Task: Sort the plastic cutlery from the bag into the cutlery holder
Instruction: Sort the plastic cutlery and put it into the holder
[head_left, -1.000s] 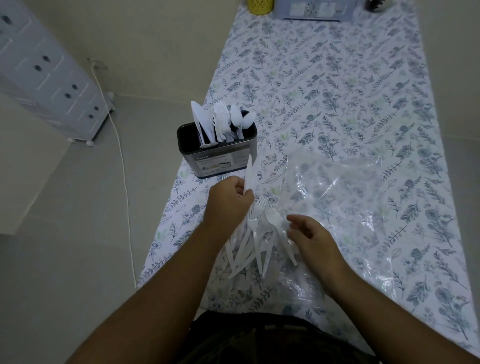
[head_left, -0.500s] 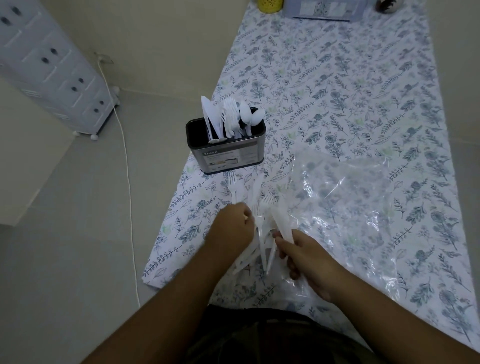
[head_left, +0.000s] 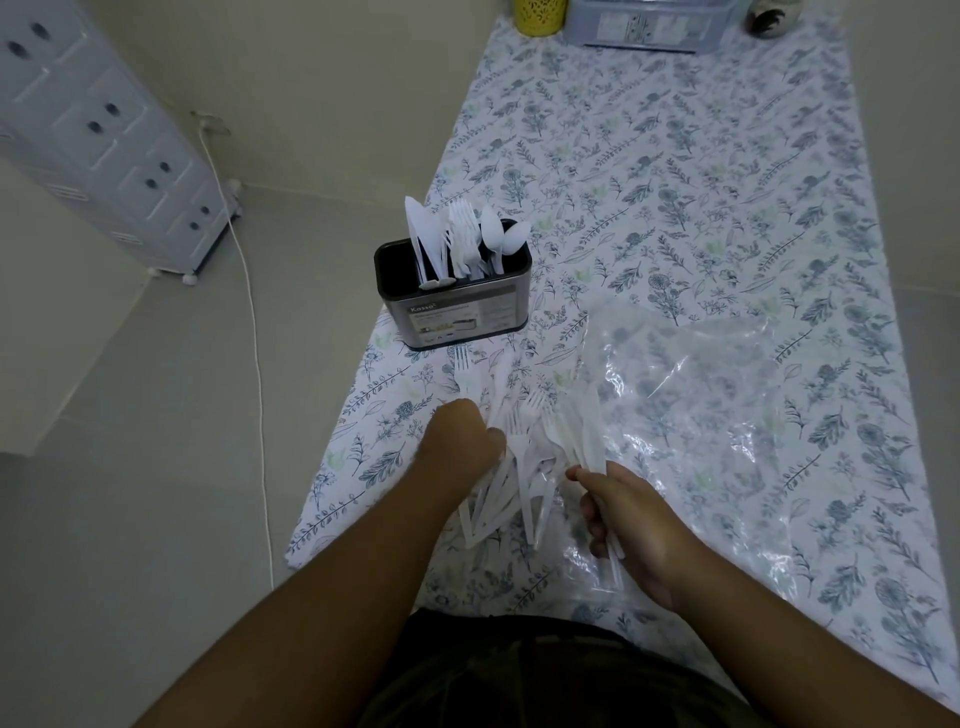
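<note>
Left hand (head_left: 460, 441) clamped on a fork (head_left: 464, 370), tines toward the cutlery holder (head_left: 457, 306) directly above centre-frame; right hand (head_left: 631, 512) grips knives (head_left: 589, 436).

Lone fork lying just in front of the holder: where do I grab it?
Take the fork by its handle, near the left hand, coming from above on the near side. Its tines point toward the cutlery holder, which crowds that end, and it lies flat on the tablecloth.

Hidden and cut off

Left hand (head_left: 464, 441) covers the fork (head_left: 464, 375) handle; yellow cup (head_left: 538, 14), grey box (head_left: 647, 25) and dark jar (head_left: 770, 18) are cropped at the frame's top edge.
</note>
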